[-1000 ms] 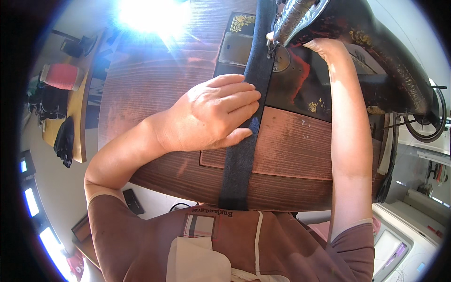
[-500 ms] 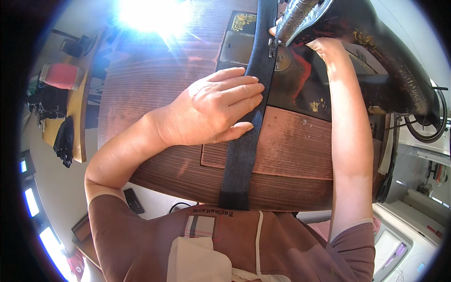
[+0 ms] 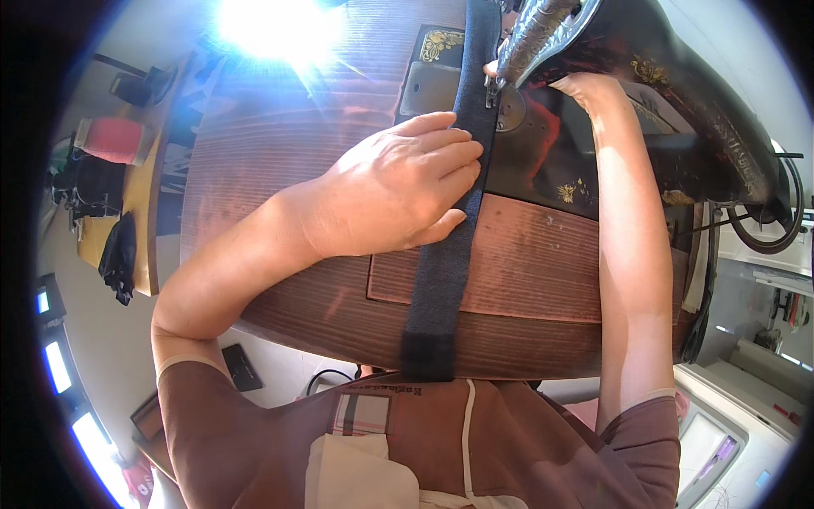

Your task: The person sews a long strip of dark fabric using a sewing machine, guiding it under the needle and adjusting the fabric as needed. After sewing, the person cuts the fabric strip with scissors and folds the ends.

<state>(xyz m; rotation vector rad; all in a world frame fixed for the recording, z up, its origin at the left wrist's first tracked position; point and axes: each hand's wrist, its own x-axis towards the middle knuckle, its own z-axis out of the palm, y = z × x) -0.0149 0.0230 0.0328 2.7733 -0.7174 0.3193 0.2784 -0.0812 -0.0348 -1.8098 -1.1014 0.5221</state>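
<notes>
A long dark navy fabric strip [image 3: 439, 284] runs from the near table edge up beside the needle of a black sewing machine [image 3: 632, 47] with gold decoration. My left hand [image 3: 398, 182] lies over the strip just on the near side of the presser foot [image 3: 491, 92]. Its fingers are side by side, slightly bent, pressing on the fabric, and its thumb is apart. Behind the machine's head, my right hand [image 3: 585, 86] is mostly hidden. Only its wrist side and one fingertip near the strip show, so its grip cannot be seen.
The machine sits in a brown wooden table [image 3: 280, 161]. A handwheel [image 3: 767, 233] stands at the right. On a side table at the left are a red thread cone [image 3: 114, 140] and a black cloth [image 3: 117, 259]. Bright glare covers the far left tabletop.
My left hand has slid slightly right and away from me, its fingers a little more bent. The strip's near part has shifted slightly. My right arm has hardly moved.
</notes>
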